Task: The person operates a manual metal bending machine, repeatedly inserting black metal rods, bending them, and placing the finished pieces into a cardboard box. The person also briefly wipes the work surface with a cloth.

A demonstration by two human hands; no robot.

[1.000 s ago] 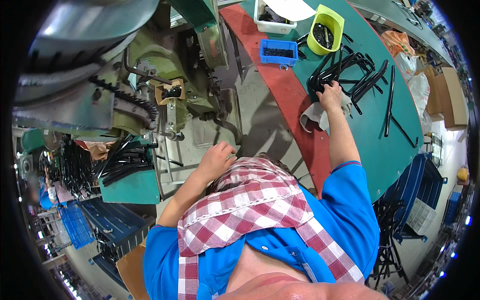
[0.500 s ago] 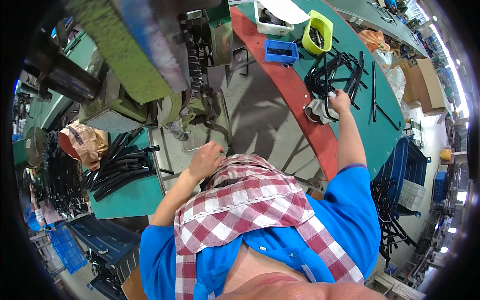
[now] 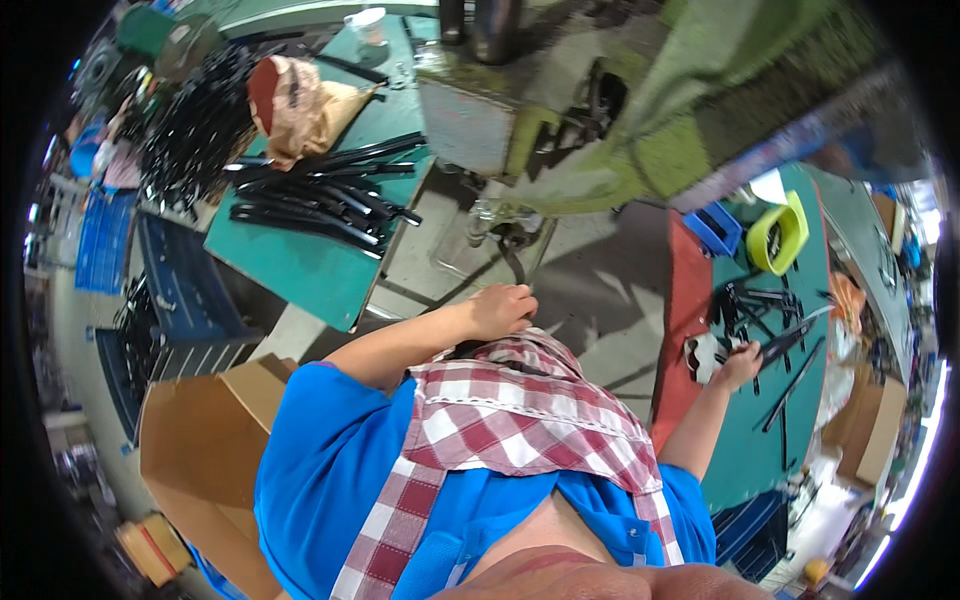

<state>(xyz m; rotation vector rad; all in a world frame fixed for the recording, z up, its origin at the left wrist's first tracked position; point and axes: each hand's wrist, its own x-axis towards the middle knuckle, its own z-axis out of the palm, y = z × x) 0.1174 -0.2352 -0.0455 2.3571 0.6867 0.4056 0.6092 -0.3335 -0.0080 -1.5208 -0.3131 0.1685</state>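
At centre, the left hand (image 3: 502, 311) curls loosely above the checked apron (image 3: 530, 420); at right, the right hand (image 3: 740, 366) is at black bars (image 3: 783, 345) on a red-edged green desk (image 3: 745, 455). I cannot tell whether either grips anything. Upper left, black tubes (image 3: 320, 200) cross a second desk (image 3: 312, 287), a blue crate (image 3: 103, 240) farther left.

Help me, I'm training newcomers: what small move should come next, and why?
Probably move the left hand toward the black tubes on the left table: it rests by the apron with nothing visible in it, and they lie loose, while the right hand is at the other table.
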